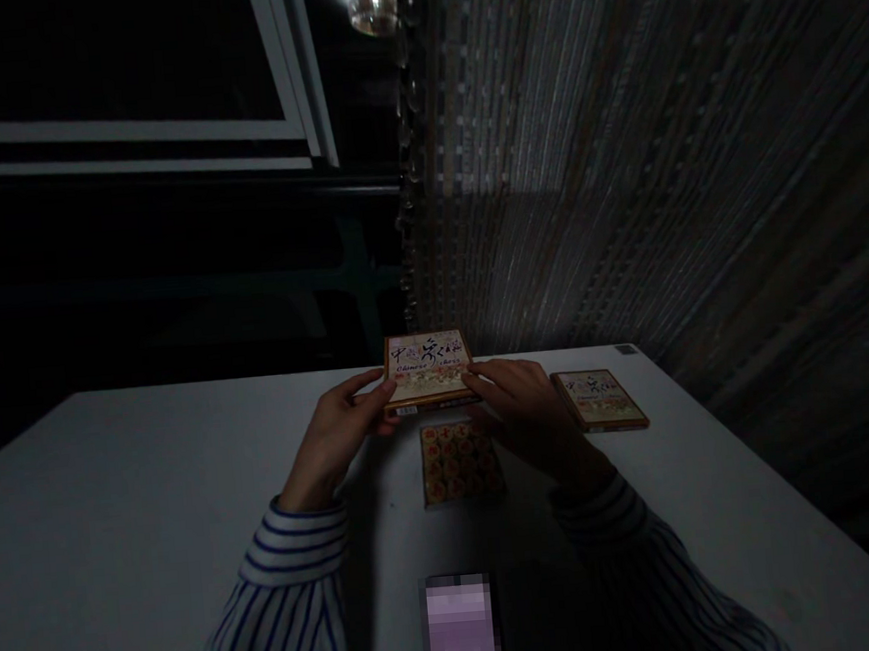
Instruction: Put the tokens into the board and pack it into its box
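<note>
Chinese chess box [428, 363] hangs at the 12 o'clock side of a white desk [155, 508], clamped between two bare hands, as I watch from my distant station. The left hand [346, 421] is closed on the near left corner, thumb on top; the right hand [522, 404] is closed on the near right corner, its underside too dark for me to make out. At 6 o'clock from the box, a set of round Chinese chess pieces [456, 464], some marked in red, lies in a neat block. In my judgement, a slipping corner is the chief hazard: the box could drop onto the set and knock the pieces out of their rows, and I cannot tell whether a cover secures them. Poor light, with the right forearm in deep shadow, could cause a misjudged edge. A wide swing of the right striped sleeve [632, 541] might nudge a second Chinese chess box [602, 400], lying flat between 3 and 4 o'clock from the held one. A pixelated rectangle [460, 629] sits at 6 o'clock, nearest my camera, its identity obscured. Past the smooth desk, a string curtain [577, 134] fills 12 to 3 o'clock, a pale window frame [295, 76] stands at 11, and a bright round fixture [374, 12] glints near 12 in a nearly black room.
</note>
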Tool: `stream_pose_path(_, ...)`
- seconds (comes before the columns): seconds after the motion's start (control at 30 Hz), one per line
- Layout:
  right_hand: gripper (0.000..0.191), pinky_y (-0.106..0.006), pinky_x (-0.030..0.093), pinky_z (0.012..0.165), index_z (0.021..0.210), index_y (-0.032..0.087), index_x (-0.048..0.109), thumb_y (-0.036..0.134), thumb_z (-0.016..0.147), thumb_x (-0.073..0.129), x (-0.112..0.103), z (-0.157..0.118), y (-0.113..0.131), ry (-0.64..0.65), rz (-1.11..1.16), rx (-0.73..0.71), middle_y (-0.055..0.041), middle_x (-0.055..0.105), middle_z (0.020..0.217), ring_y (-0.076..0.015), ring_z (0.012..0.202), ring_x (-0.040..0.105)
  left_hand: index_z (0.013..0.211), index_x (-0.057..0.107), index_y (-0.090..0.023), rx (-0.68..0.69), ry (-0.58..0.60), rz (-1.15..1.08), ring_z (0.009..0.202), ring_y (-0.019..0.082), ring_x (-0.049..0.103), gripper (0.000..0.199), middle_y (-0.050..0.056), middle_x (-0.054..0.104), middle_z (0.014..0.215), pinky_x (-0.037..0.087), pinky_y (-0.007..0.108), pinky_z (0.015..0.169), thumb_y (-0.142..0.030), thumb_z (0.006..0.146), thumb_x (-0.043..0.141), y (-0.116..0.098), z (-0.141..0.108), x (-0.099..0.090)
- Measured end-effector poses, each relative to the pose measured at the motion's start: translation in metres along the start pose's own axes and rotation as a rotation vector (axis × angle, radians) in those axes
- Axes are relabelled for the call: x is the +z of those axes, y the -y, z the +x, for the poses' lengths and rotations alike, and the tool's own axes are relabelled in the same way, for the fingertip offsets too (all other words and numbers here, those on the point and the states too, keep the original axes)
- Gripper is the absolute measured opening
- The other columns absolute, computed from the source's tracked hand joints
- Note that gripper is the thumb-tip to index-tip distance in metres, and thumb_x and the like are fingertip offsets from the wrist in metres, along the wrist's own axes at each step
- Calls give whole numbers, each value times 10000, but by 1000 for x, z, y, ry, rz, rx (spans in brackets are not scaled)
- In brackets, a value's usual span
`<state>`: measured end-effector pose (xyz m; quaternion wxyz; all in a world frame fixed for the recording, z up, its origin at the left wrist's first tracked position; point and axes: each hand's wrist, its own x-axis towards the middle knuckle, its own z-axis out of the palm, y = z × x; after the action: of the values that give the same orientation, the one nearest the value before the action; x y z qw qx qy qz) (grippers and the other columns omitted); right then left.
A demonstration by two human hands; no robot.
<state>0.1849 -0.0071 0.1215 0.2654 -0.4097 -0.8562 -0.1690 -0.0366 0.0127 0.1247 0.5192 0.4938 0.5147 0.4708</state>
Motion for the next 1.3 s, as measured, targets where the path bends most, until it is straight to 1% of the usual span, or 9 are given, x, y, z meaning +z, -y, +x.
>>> stream_pose_path(0.13, 294, -381, 330, 825, 1102, 150, 512, 272, 840, 456, 0, 1, 0, 17, -11, -12, -98, 567, 1112, -216, 1015, 478, 1135, 502, -109, 13, -3, 7, 551, 103, 595, 514, 94, 656, 821, 502, 196, 471, -332, 693, 638, 2, 1, -1)
stream_pose_path(0.4, 285, -377, 314, 818, 1100, 159, 508, 291, 860, 427, 0, 0, -2, 30, -24, -57, -98, 585, 1075, -209, 976, 489, 1086, 539, -100, 51, -1, 59, 481, 94, 559, 482, 47, 627, 658, 468, 198, 435, -370, 694, 617, 1, 0, -1)
stream_pose_path(0.63, 287, -331, 328, 730, 1084, 142, 509, 303, 861, 423, -1, -1, -2, 80, -49, -53, -98, 580, 1068, -202, 901, 495, 1050, 563, -110, 83, 11, 92, 498, 99, 556, 466, 51, 623, 696, 454, 203, 437, -418, 701, 587, 0, -1, -1)
stream_pose_path(0.8, 275, -319, 322, 706, 1052, 149, 523, 316, 869, 404, -1, -1, -3, 77, -60, -52, -99, 590, 1032, -200, 872, 496, 1047, 569, -123, 90, 15, 137, 504, 103, 557, 475, 57, 632, 771, 442, 217, 442, -453, 706, 556, 0, -2, -2)
stream_pose_path(0.93, 267, -319, 323, 701, 1028, 150, 535, 321, 864, 412, 0, -2, -5, 79, -69, -38, -94, 599, 995, -201, 843, 499, 1047, 579, -131, 209, -71, 277, 536, 118, 558, 482, 52, 643, 768, 447, 237, 490, -471, 707, 544, 1, -1, -7)
stream_pose_path(1.0, 259, -321, 323, 700, 1008, 148, 543, 317, 864, 410, 0, -2, -6, 76, -81, -31, -94, 601, 983, -203, 835, 500, 1055, 580, -145, 302, -79, 359, 616, 134, 573, 462, 53, 646, 799, 460, 247, 557, -452, 711, 551, 0, -3, -8)
stream_pose_path(1.17, 273, -319, 327, 693, 998, 143, 548, 328, 873, 390, -2, -1, -7, 37, -87, -29, -98, 608, 971, -203, 822, 505, 1089, 561, -212, 520, 58, 548, 910, 183, 551, 440, 69, 567, 1101, 464, 286, 721, -400, 693, 593, -4, -9, -7)
stream_pose_path(1.23, 283, -317, 330, 690, 982, 144, 555, 338, 878, 376, -4, 0, -7, 24, -79, -27, -97, 612, 957, -200, 819, 508, 1108, 544, -231, 570, 82, 612, 1004, 194, 513, 439, 61, 535, 1154, 451, 310, 784, -389, 700, 589, -3, -9, -7)
stream_pose_path(1.3, 288, -314, 333, 691, 979, 142, 556, 341, 880, 373, -5, 0, -6, 26, -65, -27, -95, 613, 949, -196, 821, 509, 1107, 543, -232, 605, 68, 651, 1059, 196, 485, 419, 60, 529, 1163, 423, 334, 850, -380, 717, 573, 0, -7, -7)
